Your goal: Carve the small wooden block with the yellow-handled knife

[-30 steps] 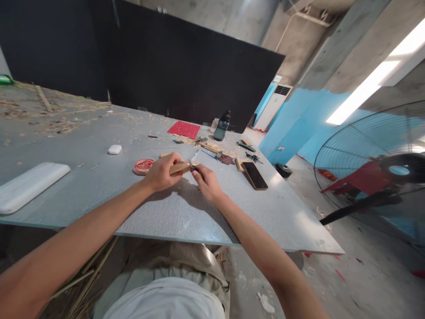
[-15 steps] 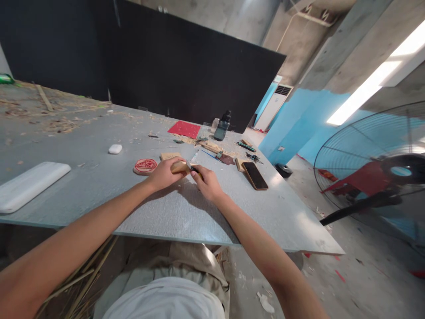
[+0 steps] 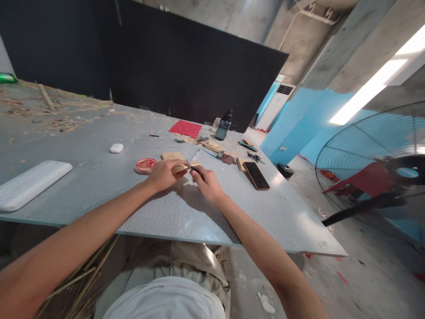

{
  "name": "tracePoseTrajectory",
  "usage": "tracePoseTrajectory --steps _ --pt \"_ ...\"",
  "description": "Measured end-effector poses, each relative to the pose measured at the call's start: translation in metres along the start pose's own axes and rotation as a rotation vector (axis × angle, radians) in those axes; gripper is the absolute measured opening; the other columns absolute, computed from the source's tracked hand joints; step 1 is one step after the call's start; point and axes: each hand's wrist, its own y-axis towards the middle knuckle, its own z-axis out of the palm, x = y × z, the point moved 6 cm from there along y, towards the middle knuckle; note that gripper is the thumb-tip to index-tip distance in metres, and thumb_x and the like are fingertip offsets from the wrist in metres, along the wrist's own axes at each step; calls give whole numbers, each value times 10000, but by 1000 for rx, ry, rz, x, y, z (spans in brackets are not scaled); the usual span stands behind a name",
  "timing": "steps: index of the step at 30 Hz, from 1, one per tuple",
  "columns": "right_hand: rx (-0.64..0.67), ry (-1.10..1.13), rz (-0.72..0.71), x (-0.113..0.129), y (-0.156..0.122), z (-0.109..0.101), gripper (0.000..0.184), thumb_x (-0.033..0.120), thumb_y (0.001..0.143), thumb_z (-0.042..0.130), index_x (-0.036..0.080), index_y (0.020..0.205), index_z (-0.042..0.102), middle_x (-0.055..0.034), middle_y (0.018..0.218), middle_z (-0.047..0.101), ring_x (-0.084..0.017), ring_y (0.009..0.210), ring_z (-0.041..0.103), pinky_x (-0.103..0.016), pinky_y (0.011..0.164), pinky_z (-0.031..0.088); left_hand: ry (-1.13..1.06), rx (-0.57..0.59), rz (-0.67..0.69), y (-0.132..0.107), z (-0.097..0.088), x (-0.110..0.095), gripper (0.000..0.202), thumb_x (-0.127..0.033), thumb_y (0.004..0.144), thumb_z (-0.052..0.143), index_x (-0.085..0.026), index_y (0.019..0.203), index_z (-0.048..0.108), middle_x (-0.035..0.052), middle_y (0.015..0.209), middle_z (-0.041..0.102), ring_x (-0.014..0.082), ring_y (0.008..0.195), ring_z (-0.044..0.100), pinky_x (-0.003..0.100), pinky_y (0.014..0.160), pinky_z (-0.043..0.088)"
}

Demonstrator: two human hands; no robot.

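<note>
My left hand [image 3: 162, 174] is closed around a small pale wooden block [image 3: 182, 167] and holds it down on the grey table [image 3: 99, 177]. Just to its right, my right hand [image 3: 205, 181] is closed on a small carving knife [image 3: 191, 167] whose blade tip touches the block's right end. A round red carved disc [image 3: 145, 165] and a flat wooden piece [image 3: 171, 156] lie just beyond my left hand.
A black phone [image 3: 256, 175] lies right of my hands. Farther back are a red mat [image 3: 185, 129], a dark bottle [image 3: 222, 125], small tools and wood shavings. A white pad [image 3: 29, 184] and white case [image 3: 116, 148] lie left. A large fan [image 3: 381, 177] stands at the right.
My left hand has turned the wooden block and drawn it slightly toward me. The knife stays at the block's end. The view has shifted slightly.
</note>
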Motion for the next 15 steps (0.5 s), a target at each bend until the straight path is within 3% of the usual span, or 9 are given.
tracePoseTrajectory --steps 10,15 --pt "18 66 -58 8 -3 4 414 548 1107 416 207 1101 652 6 769 627 -163 656 566 -293 683 423 95 -126 129 -4 -6 -5 340 -447 1012 615 -231 1233 756 91 1211 815 270 1093 791 355 906 617" --pt "19 -183 -73 7 -1 1 437 553 1126 309 220 1065 585 -38 812 655 -208 687 588 -323 665 367 123 -161 152 -5 -8 -7 377 -486 1023 606 -233 1256 758 96 1225 812 264 1109 790 345 930 620"
